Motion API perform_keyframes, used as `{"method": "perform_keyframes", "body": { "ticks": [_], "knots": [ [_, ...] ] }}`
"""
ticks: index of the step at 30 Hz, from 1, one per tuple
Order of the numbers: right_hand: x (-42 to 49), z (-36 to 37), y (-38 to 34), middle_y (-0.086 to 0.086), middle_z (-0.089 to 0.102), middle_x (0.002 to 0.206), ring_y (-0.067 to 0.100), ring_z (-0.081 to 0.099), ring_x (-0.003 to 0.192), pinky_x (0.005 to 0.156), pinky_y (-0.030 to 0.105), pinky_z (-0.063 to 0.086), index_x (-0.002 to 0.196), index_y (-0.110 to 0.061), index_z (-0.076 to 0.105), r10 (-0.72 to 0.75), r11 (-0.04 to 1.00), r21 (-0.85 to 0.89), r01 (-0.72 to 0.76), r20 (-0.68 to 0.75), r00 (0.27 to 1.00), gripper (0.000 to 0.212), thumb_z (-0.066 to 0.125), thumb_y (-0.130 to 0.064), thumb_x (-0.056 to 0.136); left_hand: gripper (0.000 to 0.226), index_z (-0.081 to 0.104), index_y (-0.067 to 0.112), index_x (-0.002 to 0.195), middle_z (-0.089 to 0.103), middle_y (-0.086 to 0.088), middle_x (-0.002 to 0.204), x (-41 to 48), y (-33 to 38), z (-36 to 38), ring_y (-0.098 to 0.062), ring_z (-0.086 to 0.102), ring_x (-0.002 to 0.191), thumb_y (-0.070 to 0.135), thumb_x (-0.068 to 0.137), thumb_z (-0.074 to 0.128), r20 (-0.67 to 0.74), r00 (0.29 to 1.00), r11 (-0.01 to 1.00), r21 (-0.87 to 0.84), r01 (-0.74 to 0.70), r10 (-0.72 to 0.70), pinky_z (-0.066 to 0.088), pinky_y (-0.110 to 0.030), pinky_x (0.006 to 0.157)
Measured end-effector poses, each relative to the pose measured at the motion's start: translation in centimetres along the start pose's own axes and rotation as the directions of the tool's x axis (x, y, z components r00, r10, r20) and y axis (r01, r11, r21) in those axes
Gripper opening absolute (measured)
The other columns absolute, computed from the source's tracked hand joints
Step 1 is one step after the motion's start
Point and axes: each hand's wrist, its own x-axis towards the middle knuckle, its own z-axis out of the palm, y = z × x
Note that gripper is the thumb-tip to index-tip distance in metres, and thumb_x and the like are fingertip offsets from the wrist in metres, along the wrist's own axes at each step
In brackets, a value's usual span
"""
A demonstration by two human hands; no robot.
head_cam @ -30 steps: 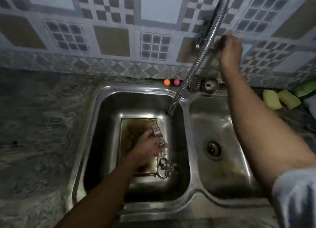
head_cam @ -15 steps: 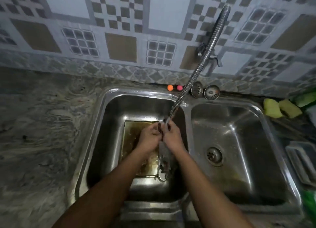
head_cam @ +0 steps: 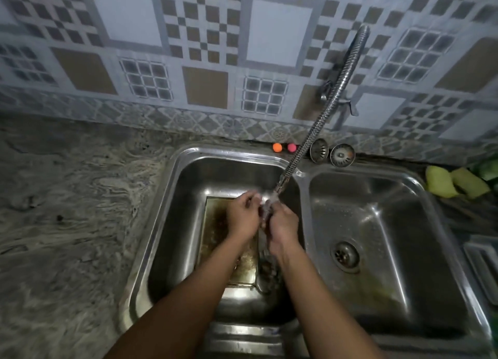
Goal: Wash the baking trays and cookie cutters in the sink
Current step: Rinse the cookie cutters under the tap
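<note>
Under faucet [head_cam: 323,116] spout, over left basin [head_cam: 172,197]: cookie cutter [head_cam: 265,212], blurred, gripped between left hand [head_cam: 242,218] and right hand [head_cam: 283,224], fingers curled round it. Baking tray [head_cam: 213,224] flat on basin floor beneath. Marbled stone counter [head_cam: 67,210] left; patterned tile wall [head_cam: 204,49] behind; yellow sponges [head_cam: 442,182] far right

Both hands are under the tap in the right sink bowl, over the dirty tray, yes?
No, the left bowl, not the right. The head view shows the left hand and right hand under the tap there, over the dirty tray.
</note>
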Motion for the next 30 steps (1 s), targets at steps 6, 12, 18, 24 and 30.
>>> {"method": "perform_keyframes", "body": {
  "ticks": [6, 12, 18, 24, 30],
  "knots": [
    [-1.0, -1.5, -0.1, 0.005, 0.073, 0.075, 0.024, 0.069, 0.076, 0.068, 0.036, 0.053, 0.081, -0.014, 0.07, -0.125, 0.981, 0.128, 0.147, -0.168, 0.978, 0.034, 0.048, -0.031, 0.101, 0.017, 0.071, -0.002, 0.093, 0.068, -0.005, 0.07, -0.5, 1.4, 4.2, -0.015, 0.061, 0.06, 0.008, 0.096, 0.059, 0.198, 0.972, 0.986, -0.083, 0.145, -0.126, 0.049, -0.021, 0.051],
    [-1.5, -1.3, -1.0, 0.017, 0.072, 0.099, 0.024, 0.067, 0.08, 0.061, 0.029, 0.055, 0.108, -0.006, 0.071, -0.01, 1.0, 0.014, 0.008, 0.169, 0.985, 0.018, 0.061, -0.015, 0.096, 0.026, 0.069, 0.006, 0.086, 0.07, -0.009, 0.078, 0.6, 0.4, 2.5, -0.022, 0.063, 0.073, 0.008, 0.099, 0.047, 0.107, 0.975, 0.977, -0.078, 0.201, -0.192, 0.048, -0.025, 0.062],
    [-0.2, 0.9, -0.1, 0.014, 0.075, 0.083, 0.032, 0.072, 0.088, 0.075, 0.038, 0.056, 0.087, -0.009, 0.076, -0.005, 1.0, 0.03, 0.007, -0.041, 0.999, 0.011, 0.066, -0.013, 0.09, 0.023, 0.065, 0.019, 0.111, 0.071, -0.01, 0.111, 0.4, 0.5, 1.9, -0.022, 0.067, 0.105, 0.01, 0.102, 0.046, 0.184, 0.969, 0.957, -0.205, 0.205, -0.168, 0.052, -0.035, 0.096],
    [-1.1, 0.0, -0.1, 0.005, 0.074, 0.081, 0.02, 0.071, 0.082, 0.073, 0.032, 0.056, 0.087, -0.012, 0.074, -0.255, 0.917, -0.302, 0.262, 0.065, 0.965, 0.021, 0.058, -0.022, 0.096, 0.027, 0.071, 0.009, 0.077, 0.074, -0.012, 0.079, 1.1, 0.5, 2.7, -0.025, 0.07, 0.077, 0.019, 0.098, 0.056, 0.109, 0.944, 0.918, -0.222, 0.329, -0.312, 0.057, -0.037, 0.075],
    [0.0, -1.9, -1.6, 0.007, 0.067, 0.062, 0.023, 0.062, 0.06, 0.053, 0.028, 0.045, 0.073, -0.007, 0.07, -0.113, 0.97, -0.225, 0.089, -0.1, 0.989, 0.036, 0.052, -0.028, 0.097, 0.035, 0.07, 0.008, 0.081, 0.066, -0.005, 0.068, -1.1, -0.2, 4.0, -0.013, 0.059, 0.058, 0.013, 0.1, 0.041, 0.189, 0.958, 0.965, -0.109, 0.238, -0.215, 0.045, -0.022, 0.049]
  ]
}}
